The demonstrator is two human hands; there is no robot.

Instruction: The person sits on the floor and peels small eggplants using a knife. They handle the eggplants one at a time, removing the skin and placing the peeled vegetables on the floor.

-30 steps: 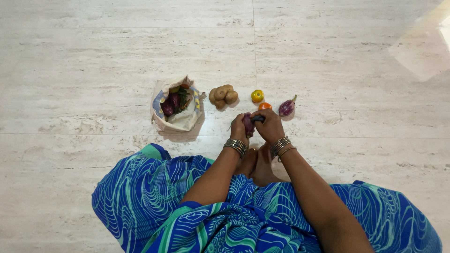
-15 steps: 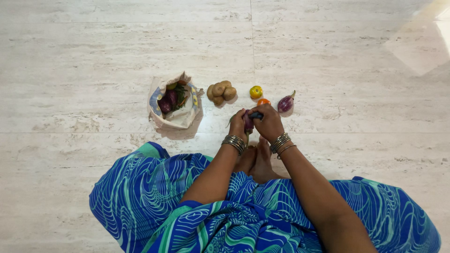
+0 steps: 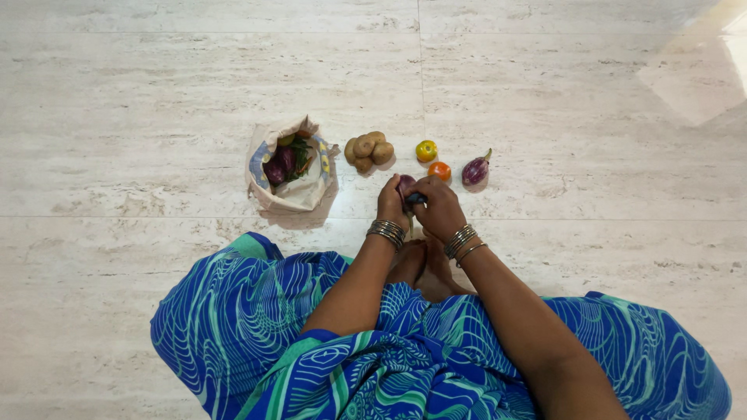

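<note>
My left hand (image 3: 391, 205) is closed around a small purple eggplant (image 3: 405, 185), held just above the floor in front of my feet. Pressed against it, my right hand (image 3: 440, 211) grips a short dark handle (image 3: 415, 199) of a small tool; its working end is hidden between the hands. Both wrists wear metal bangles. Beyond the hands lie an orange tomato (image 3: 440, 170), a yellow-green tomato (image 3: 426, 150) and a second purple eggplant (image 3: 475, 170).
A pile of several potatoes (image 3: 369, 150) sits left of the tomatoes. Further left stands an open cloth bag (image 3: 305, 196) with eggplants and greens inside. Pale stone tiles (image 3: 545, 93) cover the floor. My blue-green patterned garment (image 3: 257, 311) spreads over my folded legs.
Both hands have shifted slightly left and nearer to me with the eggplant, and the orange tomato now shows fully. The things on the floor have not moved.
</note>
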